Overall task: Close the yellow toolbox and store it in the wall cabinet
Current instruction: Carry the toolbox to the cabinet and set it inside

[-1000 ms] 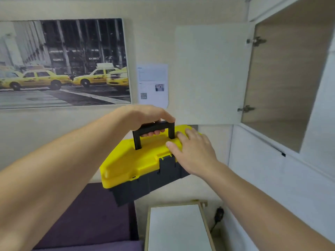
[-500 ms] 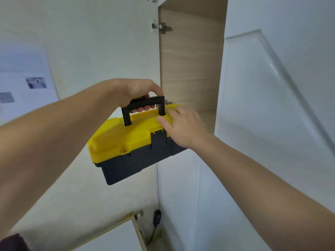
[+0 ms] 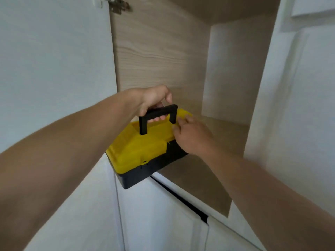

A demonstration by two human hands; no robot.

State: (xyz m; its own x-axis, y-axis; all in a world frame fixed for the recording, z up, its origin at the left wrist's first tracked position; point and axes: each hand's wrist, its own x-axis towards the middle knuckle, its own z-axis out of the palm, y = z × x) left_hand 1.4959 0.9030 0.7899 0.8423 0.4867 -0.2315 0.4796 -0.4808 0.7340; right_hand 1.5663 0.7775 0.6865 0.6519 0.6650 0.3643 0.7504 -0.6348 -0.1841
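Observation:
The yellow toolbox (image 3: 143, 149), lid closed over its black base, hangs tilted at the left front corner of the open wall cabinet (image 3: 161, 57). Its far end is over the wooden cabinet floor (image 3: 199, 180); its near end sticks out past the front edge. My left hand (image 3: 155, 99) is closed around the black carry handle (image 3: 157, 115). My right hand (image 3: 192, 136) lies against the toolbox's right end, fingers on the yellow lid and palm over the black side. Whether the box rests on the floor is hidden.
The white cabinet door (image 3: 54, 69) stands open at the left, with a metal hinge (image 3: 117, 5) at the top. The cabinet's pale back wall (image 3: 233, 73) and white right frame (image 3: 290, 115) bound the compartment. White lower cabinet fronts (image 3: 163, 214) lie below.
Both hands have carried the toolbox up and rightward from beside the open door to the cabinet opening. The view has turned to face the inside of the cabinet.

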